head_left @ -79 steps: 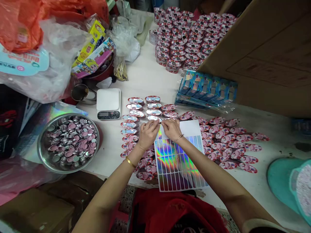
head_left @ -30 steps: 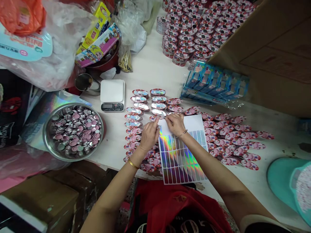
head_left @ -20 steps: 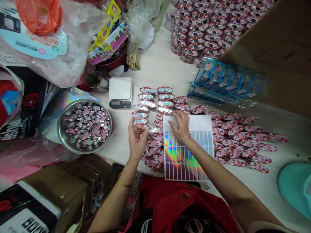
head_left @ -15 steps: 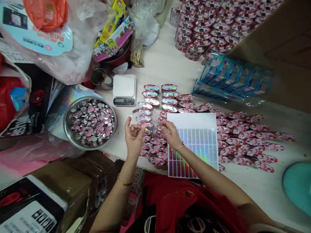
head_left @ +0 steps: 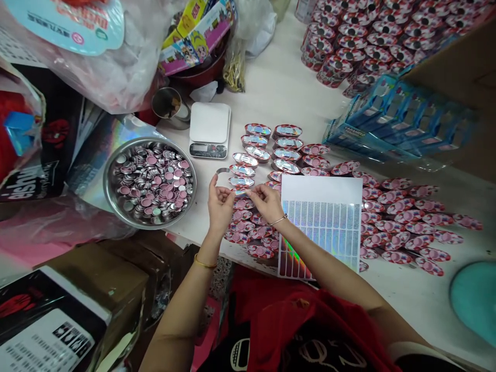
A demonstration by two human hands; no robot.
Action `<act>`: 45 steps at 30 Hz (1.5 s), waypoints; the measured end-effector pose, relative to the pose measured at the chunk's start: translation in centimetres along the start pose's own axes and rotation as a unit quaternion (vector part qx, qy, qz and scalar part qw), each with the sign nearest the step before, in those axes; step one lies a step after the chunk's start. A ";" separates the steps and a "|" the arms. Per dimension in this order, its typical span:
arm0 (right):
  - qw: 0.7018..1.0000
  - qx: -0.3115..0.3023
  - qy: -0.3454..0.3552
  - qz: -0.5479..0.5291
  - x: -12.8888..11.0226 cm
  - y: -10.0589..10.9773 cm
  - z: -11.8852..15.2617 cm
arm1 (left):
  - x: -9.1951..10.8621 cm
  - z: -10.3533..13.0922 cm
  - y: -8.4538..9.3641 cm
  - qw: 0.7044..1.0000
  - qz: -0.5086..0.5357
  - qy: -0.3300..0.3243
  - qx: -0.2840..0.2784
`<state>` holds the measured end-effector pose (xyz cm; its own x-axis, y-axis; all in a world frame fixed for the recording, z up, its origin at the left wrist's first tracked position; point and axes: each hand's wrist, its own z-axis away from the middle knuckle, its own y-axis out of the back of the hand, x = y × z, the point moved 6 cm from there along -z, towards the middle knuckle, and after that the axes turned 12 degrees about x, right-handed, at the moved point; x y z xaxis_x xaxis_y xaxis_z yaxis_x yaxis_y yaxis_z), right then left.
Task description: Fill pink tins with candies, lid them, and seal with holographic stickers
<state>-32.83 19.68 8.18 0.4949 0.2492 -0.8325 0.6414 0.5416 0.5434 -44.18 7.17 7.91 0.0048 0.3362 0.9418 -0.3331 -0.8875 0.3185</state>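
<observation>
My left hand (head_left: 220, 209) is closed, with a thin silvery sticker strip (head_left: 222, 170) curling up from its index fingertip. My right hand (head_left: 267, 202) faces it in a pinch. Between both sets of fingertips lies a shiny holographic sticker (head_left: 241, 191), over the top of a small oval red-and-pink container in the near rows. Just beyond stand similar containers (head_left: 241, 181) with silvery stickers on top; nearer ones (head_left: 240, 226) show pink round tops. Beneath my right wrist is a holographic sticker sheet (head_left: 321, 227) with a white blank upper part.
A steel bowl (head_left: 151, 223) of small pink and silver discs stands left, with a white scale (head_left: 210, 124) and a metal cup (head_left: 170, 106) behind it. Blue packaging boxes (head_left: 387, 124) and massed containers (head_left: 352, 41) are at back right. A teal round object (head_left: 475, 299) sits right.
My hands have come together, the right one moving left to meet the left over a container, with the sticker now between their fingertips. The whole view has shifted slightly.
</observation>
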 end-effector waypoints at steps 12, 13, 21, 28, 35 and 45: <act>0.975 -0.010 0.068 0.210 0.0 -1.2 0.0 | -0.6 -0.1 -1.0 0.966 -0.214 -0.148 -0.001; 0.974 -0.014 0.070 0.216 0.0 -1.3 0.0 | -0.6 -0.1 -1.2 0.964 -0.221 -0.152 -0.006; 0.979 0.000 0.073 0.190 0.4 -0.9 -0.1 | 0.3 -0.5 -0.5 0.954 -0.230 -0.188 0.046; 0.998 0.066 0.019 -0.014 -0.7 1.0 1.5 | 4.2 0.8 2.8 0.991 -0.036 -0.105 0.077; 0.969 -0.010 -0.132 -0.209 0.5 -1.5 3.7 | 1.0 3.3 2.3 0.988 0.072 0.126 0.050; 0.982 0.029 0.089 0.164 0.0 -0.6 3.3 | -1.9 2.6 2.3 0.983 -0.156 -0.030 0.088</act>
<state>-31.29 16.74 8.17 0.5736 0.5418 -0.6144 0.4989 0.3637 0.7866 -42.51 3.71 7.07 0.1377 0.5870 0.7978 -0.1392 -0.7860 0.6024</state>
